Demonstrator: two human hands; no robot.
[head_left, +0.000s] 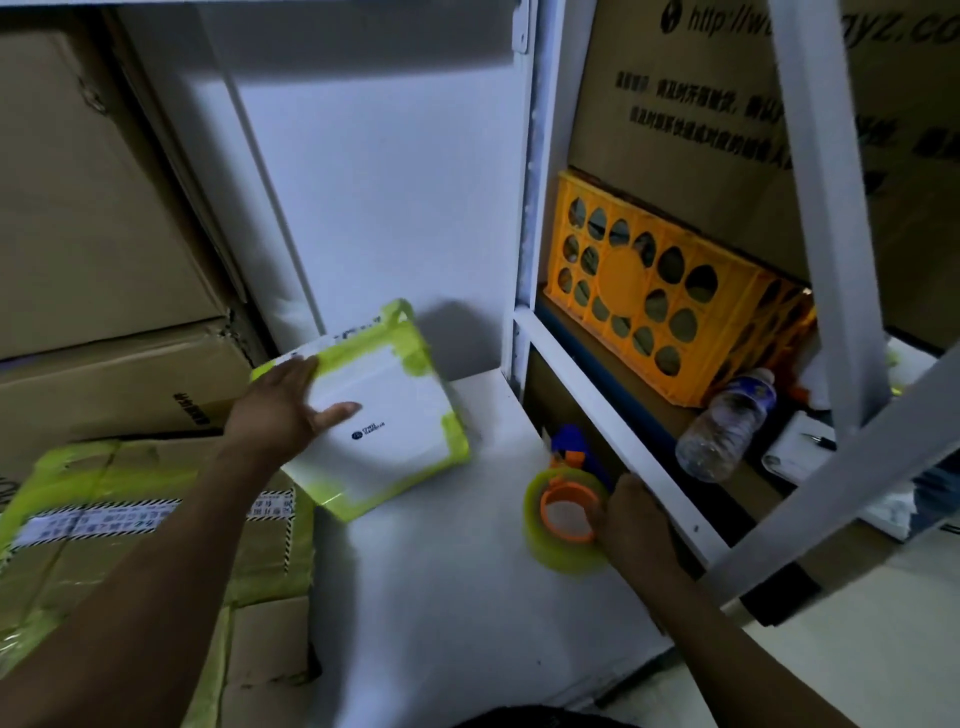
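The white box (387, 410) rests tilted on the counter (467, 597), with its left corner held in the left hand (283, 410). The thumb is laid across the top face and the fingers (298, 366) are spread along the far edge, so the corner is pinched between them. Yellow-green tape is already applied to the corners and most edges. Only short bare runs remain beyond the thumb, so sealing is judged nearly complete. What is left is a final strip or setting the box aside.

The tape roll (563, 525) stands on the counter and is gripped by the right hand (636, 525), with the fingers curled against its rim. A blue dispenser part (569, 439) lies just beyond these fingers.

Taped cartons (130, 519) are stacked below the left wrist. To the right of the right-hand fingers, an orange crate (670, 291) sits on the shelf (613, 410). Its contents are too dim to identify through the holes. A plastic bottle (727, 421) lies beside the crate.
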